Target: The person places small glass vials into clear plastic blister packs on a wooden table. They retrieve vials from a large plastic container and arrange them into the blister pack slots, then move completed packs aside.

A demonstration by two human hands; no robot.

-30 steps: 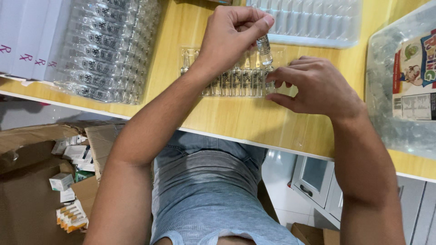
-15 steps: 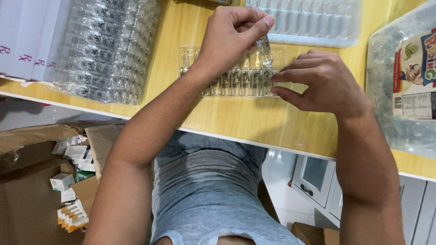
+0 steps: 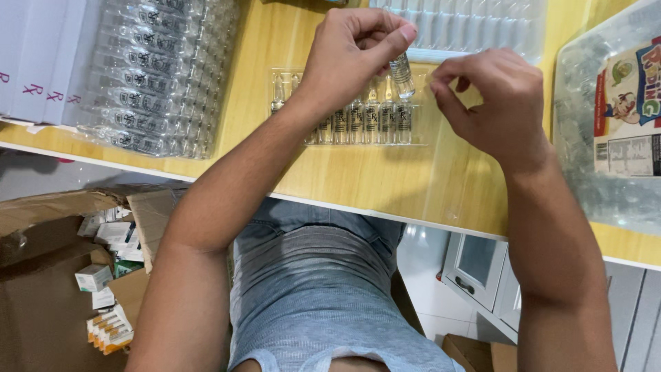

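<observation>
My left hand [image 3: 351, 55] pinches a small clear glass ampoule [image 3: 402, 76] between thumb and forefinger, holding it just above a clear plastic tray [image 3: 289, 83] on the yellow table [image 3: 385, 179]. Several ampoules [image 3: 365, 117] stand side by side in the tray's slots. My right hand [image 3: 492, 103] hovers to the right of the held ampoule, fingers curled with the tips close together, holding nothing that I can see.
A stack of clear blister trays [image 3: 151, 76] lies at the left, beside white boxes [image 3: 34, 55]. More empty trays [image 3: 475, 27] sit at the back. A plastic bag with a printed label [image 3: 620, 131] is at the right. Cardboard boxes [image 3: 62, 262] lie on the floor.
My right hand has lifted off the ampoules in the tray and moved up beside the ampoule held in my left hand. My left hand has barely moved.
</observation>
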